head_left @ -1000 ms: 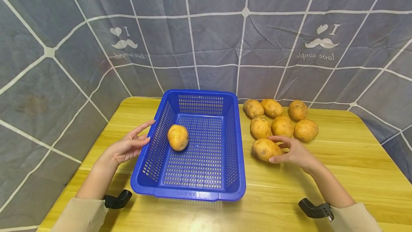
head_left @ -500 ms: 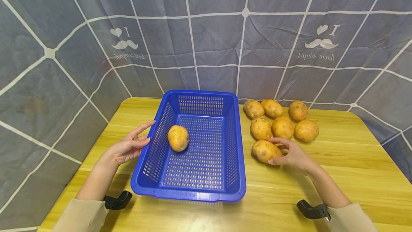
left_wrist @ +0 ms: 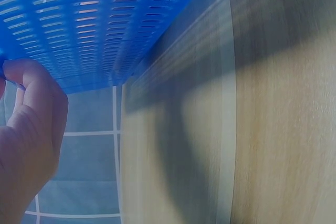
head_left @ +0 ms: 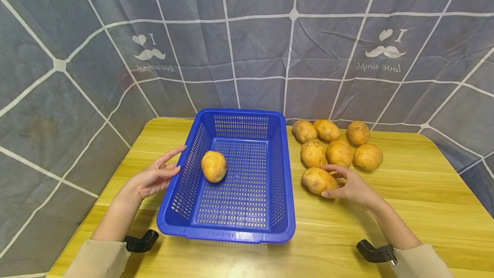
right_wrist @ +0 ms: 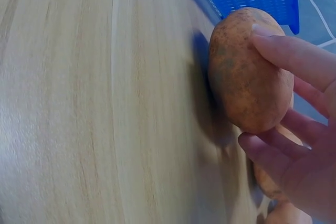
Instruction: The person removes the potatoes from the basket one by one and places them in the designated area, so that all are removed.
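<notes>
My right hand (head_left: pixel 349 185) holds a potato (head_left: pixel 317 181) between thumb and fingers, to the right of a blue plastic basket (head_left: pixel 231 234). In the right wrist view the thumb lies on one side of this potato (right_wrist: pixel 244 69) and fingertips on the other. Whether it touches the table is hard to tell. At the basket's left rim is my left hand (head_left: pixel 154 178), index finger extended and fingertips touching the rim. The left wrist view shows that hand (left_wrist: pixel 34 124) against the perforated wall (left_wrist: pixel 84 24). One potato (head_left: pixel 214 166) lies inside the basket, toward its left wall.
Several more potatoes (head_left: pixel 339 153) are grouped behind the right hand, near the table's back edge. All of this stands on a wooden table (head_left: pixel 417 188). A grey tiled-pattern curtain (head_left: pixel 258 46) hangs behind and to the left.
Little differs. Between the first and second frames the right hand and its potato shifted slightly toward the person; since then they have stayed nearly still. The left hand keeps its place at the basket.
</notes>
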Available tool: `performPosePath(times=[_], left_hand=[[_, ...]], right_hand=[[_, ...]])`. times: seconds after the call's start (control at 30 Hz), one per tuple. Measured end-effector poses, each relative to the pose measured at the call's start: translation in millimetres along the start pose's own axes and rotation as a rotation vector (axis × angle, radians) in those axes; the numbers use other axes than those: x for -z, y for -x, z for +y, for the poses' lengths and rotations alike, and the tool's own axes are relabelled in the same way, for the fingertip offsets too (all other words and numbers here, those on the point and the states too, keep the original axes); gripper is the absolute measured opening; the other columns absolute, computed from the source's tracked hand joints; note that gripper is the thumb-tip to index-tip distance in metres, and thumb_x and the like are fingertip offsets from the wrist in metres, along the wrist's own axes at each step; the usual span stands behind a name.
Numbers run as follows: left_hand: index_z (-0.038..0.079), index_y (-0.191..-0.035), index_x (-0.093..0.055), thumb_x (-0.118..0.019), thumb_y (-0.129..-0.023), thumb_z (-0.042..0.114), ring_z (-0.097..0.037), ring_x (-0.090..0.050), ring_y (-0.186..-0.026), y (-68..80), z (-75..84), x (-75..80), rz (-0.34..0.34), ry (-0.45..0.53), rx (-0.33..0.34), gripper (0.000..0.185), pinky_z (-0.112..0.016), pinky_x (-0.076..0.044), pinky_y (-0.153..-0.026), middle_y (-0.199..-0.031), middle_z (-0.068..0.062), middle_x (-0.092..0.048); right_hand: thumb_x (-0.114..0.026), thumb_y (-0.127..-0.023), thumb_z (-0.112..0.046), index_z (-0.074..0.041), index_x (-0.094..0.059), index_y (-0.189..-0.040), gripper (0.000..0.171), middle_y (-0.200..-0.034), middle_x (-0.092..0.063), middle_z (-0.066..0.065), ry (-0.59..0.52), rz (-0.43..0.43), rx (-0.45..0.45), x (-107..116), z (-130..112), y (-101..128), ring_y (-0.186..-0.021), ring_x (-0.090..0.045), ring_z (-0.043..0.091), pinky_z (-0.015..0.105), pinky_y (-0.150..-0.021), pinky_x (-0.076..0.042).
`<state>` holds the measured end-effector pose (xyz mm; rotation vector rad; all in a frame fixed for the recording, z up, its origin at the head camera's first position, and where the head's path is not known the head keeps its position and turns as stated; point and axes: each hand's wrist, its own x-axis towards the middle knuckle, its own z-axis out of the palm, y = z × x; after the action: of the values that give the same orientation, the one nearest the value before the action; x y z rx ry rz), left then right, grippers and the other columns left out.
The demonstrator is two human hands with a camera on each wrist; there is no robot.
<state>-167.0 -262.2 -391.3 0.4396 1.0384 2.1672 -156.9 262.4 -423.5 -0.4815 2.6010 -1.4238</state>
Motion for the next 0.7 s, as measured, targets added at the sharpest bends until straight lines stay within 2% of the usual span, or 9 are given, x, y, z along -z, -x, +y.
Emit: performPosePath(times=[0.47, 0.57, 0.7], left_hand=[[0.023, -0.133, -0.05, -0.034, -0.096, -0.01, -0.026, -0.06, -0.106, 0.0, -2.5, 2.1, -0.02, -0.001, -0.008, 0.052, -0.037, -0.051, -0.087, -0.118, -0.015, -0.056], [0.023, -0.133, -0.049, -0.033, -0.096, -0.01, -0.026, -0.06, -0.106, -0.2, -2.0, 2.2, -0.022, 0.003, -0.009, 0.052, -0.037, -0.051, -0.087, -0.118, -0.015, -0.056], [0.023, -0.133, -0.049, -0.033, -0.096, -0.01, -0.026, -0.06, -0.105, -0.8, -2.1, 2.2, -0.021, -0.001, -0.011, 0.052, -0.037, -0.051, -0.088, -0.118, -0.015, -0.056]], right_hand=[[-0.078, -0.075, -0.014, 0.0, -0.05, -0.128, 0.062, -0.128, -0.05, 0.021, 0.022, -0.005, 0.016, 1.3, -3.0, 2.0, -0.109, -0.048, 0.037, 0.043, -0.084, -0.045], [-0.077, -0.077, -0.014, 0.002, -0.049, -0.129, 0.061, -0.127, -0.051, 0.023, 0.021, -0.006, 0.008, 6.2, -8.1, 0.2, -0.109, -0.049, 0.036, 0.038, -0.084, -0.047], [-0.075, -0.079, -0.014, 0.004, -0.046, -0.131, 0.062, -0.127, -0.049, 0.026, -0.005, -0.001, -0.019, 14.0, -15.3, -2.4, -0.11, -0.049, 0.039, 0.025, -0.081, -0.049]])
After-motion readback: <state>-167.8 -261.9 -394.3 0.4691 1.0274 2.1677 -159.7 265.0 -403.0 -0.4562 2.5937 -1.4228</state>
